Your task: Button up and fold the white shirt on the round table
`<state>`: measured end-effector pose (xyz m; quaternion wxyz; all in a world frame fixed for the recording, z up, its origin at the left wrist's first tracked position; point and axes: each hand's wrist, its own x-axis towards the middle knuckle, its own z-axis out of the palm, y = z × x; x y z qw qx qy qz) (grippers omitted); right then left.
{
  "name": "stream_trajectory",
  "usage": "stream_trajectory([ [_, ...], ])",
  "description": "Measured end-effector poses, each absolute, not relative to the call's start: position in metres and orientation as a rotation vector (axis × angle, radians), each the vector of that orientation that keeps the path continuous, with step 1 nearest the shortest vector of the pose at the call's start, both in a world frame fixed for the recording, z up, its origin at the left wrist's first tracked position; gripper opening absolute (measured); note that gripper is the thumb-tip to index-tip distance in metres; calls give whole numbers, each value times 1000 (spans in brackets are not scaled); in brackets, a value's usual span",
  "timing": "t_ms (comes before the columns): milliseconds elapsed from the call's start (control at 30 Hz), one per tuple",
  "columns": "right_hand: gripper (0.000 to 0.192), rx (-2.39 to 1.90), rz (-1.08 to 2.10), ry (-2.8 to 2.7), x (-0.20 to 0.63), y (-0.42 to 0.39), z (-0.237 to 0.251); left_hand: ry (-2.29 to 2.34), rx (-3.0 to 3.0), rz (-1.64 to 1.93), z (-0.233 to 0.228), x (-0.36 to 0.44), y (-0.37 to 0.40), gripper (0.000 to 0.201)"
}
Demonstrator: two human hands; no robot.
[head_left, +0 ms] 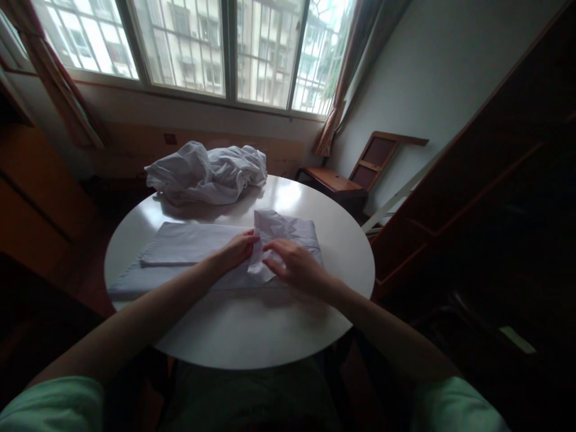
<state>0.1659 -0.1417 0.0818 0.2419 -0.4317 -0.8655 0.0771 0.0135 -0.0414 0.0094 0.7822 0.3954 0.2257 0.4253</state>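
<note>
A pale blue-grey garment [189,246] lies flattened and partly folded across the round white table [252,336]. My left hand [238,249] rests on its middle, fingertips pinching a fold of the cloth. My right hand [294,264] presses on the garment's right part, fingers closed over a crumpled white flap [261,270] that sticks up between both hands. A second, crumpled white garment [207,174] sits in a heap at the table's far edge, untouched.
A wooden chair [355,174] stands at the back right by the wall. Dark wooden furniture [486,198] lines the right side. Windows with curtains run behind the table. A wooden cabinet [31,198] is at the left.
</note>
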Motion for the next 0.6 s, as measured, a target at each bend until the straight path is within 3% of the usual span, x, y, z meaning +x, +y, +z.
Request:
stream_trajectory([
  [167,17,-1334,201,-1974,224,-105,96,521,829,917,12,13,-44,34],
  [400,20,-1384,206,-1825,261,-95,91,725,880,973,20,21,-54,47],
  [600,28,-1367,241,-1687,282,-103,86,813,989,866,27,31,-52,34],
])
